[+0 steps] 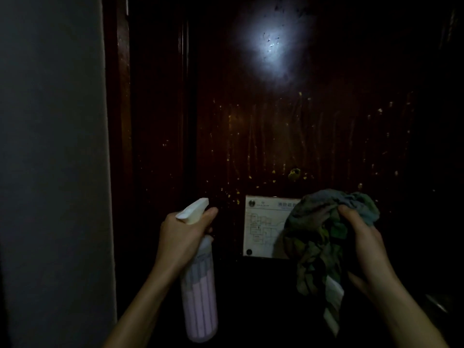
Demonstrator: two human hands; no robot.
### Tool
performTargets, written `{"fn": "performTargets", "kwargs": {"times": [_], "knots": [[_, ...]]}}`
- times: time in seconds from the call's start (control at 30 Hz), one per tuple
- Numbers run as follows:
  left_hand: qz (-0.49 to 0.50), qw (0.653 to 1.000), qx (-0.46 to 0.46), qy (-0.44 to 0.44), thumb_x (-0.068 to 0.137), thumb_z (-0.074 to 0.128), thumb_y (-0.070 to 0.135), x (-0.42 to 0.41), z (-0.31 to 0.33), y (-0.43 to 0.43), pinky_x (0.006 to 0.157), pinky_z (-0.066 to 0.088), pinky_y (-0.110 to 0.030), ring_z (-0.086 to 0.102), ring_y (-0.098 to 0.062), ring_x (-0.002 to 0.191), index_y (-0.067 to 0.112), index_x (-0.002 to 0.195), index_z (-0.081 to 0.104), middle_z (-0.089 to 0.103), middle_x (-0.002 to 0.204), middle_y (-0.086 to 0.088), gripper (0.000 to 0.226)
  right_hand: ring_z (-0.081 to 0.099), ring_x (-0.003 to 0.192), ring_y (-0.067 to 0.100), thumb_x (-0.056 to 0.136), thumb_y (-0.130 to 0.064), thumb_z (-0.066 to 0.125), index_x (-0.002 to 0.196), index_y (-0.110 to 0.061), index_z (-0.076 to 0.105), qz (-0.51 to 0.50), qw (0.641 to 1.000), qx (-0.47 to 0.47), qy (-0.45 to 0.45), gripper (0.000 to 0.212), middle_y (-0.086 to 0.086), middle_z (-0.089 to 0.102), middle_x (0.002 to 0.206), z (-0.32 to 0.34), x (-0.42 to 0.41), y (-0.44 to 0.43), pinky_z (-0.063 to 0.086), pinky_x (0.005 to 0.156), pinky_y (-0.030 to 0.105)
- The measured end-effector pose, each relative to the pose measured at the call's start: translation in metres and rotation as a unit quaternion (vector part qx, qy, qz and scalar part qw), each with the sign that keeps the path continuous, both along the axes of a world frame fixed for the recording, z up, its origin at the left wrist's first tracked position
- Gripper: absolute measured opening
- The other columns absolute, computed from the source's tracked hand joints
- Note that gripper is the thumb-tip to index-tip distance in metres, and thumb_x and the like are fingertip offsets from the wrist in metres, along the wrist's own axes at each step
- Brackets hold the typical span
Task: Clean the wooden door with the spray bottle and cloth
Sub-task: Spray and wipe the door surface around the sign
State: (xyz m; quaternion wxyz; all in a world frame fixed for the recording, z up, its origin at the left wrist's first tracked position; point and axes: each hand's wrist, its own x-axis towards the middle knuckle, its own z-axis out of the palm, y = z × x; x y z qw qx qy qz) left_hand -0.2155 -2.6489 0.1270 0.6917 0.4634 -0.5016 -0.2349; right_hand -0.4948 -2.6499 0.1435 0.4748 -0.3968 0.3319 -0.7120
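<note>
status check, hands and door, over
Left hand grips spray bottle, nozzle toward door. Right hand holds bunched cloth. Door speckled and streaked; white placard behind cloth.

The wooden door (276, 121) was dark wood under a glossy varnish that threw back a bright patch of glare. Its surface looked streaked and flecked with pale specks. The spray bottle (199, 292) was smooth plastic with a dull sheen, and its trigger head (193, 212) was matt white plastic. The cloth (324, 234) was soft, crumpled, matt fabric. The floor-plan plaque (263, 227) was smooth and white; plastic or laminated paper, could not tell which. The wall (50, 146) was matt and even.
</note>
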Motion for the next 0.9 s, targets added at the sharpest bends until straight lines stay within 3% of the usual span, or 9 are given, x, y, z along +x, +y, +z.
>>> {"fn": "performTargets", "kwargs": {"times": [0.13,0.23,0.4,0.53,0.7,0.8,0.9], "knots": [[0.014,1.000,-0.014,0.006,0.085,0.078,0.030,0.006,-0.002,0.008,0.077,0.060,-0.050,0.074,-0.031,0.069,0.021,0.074,0.069,0.074,0.067,-0.015,0.017,0.074,0.095,0.029,0.093,-0.031,0.063,0.119,-0.011,0.066,-0.018,1.000,-0.005,0.003,0.032,0.013,0.075,0.107,0.000,0.008,0.013,0.057,0.072,0.038],[-0.024,0.999,-0.009,0.025,0.085,0.079,0.027,0.008,0.000,0.010,0.077,0.061,-0.049,0.074,-0.026,0.071,0.029,0.068,0.072,0.076,0.070,-0.009,0.018,0.075,0.092,0.026,0.093,-0.032,0.063,0.122,-0.012,0.064,-0.035,0.999,-0.003,0.014,0.036,0.013,0.075,0.108,0.003,0.012,0.022,0.058,0.067,0.034],[-0.016,1.000,-0.021,0.009,0.083,0.080,0.032,0.009,-0.001,0.008,0.069,0.060,-0.048,0.073,-0.034,0.064,0.003,0.070,0.071,0.072,0.062,-0.015,0.034,0.074,0.090,0.025,0.094,-0.032,0.062,0.124,-0.012,0.062,-0.057,0.998,0.005,0.021,0.036,0.011,0.074,0.107,0.010,0.017,0.034,0.056,0.064,0.031],[-0.030,0.999,-0.017,0.014,0.084,0.079,0.031,0.012,-0.002,0.007,0.072,0.060,-0.046,0.074,-0.034,0.068,0.012,0.073,0.073,0.073,0.063,-0.010,0.024,0.070,0.092,0.024,0.095,-0.028,0.061,0.125,-0.012,0.061,-0.076,0.997,-0.001,0.026,0.034,0.011,0.072,0.107,0.014,0.016,0.043,0.052,0.065,0.032],[-0.014,1.000,-0.021,-0.002,0.084,0.078,0.033,0.015,-0.006,0.010,0.069,0.060,-0.046,0.073,-0.031,0.063,0.005,0.067,0.069,0.072,0.060,-0.012,0.034,0.069,0.093,0.026,0.094,-0.027,0.063,0.123,-0.010,0.062,-0.099,0.994,-0.004,0.042,0.034,0.012,0.072,0.107,0.011,0.014,0.048,0.051,0.069,0.033],[-0.034,0.999,-0.017,-0.003,0.084,0.079,0.038,0.019,-0.010,0.008,0.081,0.060,-0.054,0.075,-0.033,0.077,0.020,0.069,0.068,0.076,0.075,-0.004,0.025,0.069,0.095,0.028,0.094,-0.027,0.063,0.122,-0.009,0.063,-0.095,0.995,0.004,0.038,0.033,0.014,0.071,0.110,0.008,0.015,0.051,0.052,0.070,0.034],[-0.038,0.999,-0.017,-0.023,0.084,0.079,0.037,0.018,-0.018,0.014,0.088,0.060,-0.048,0.073,-0.018,0.094,0.047,0.075,0.067,0.072,0.091,0.014,0.018,0.070,0.097,0.029,0.095,-0.027,0.062,0.123,-0.009,0.062,-0.083,0.996,0.008,0.033,0.034,0.014,0.072,0.111,0.004,0.019,0.050,0.054,0.072,0.035]]}}
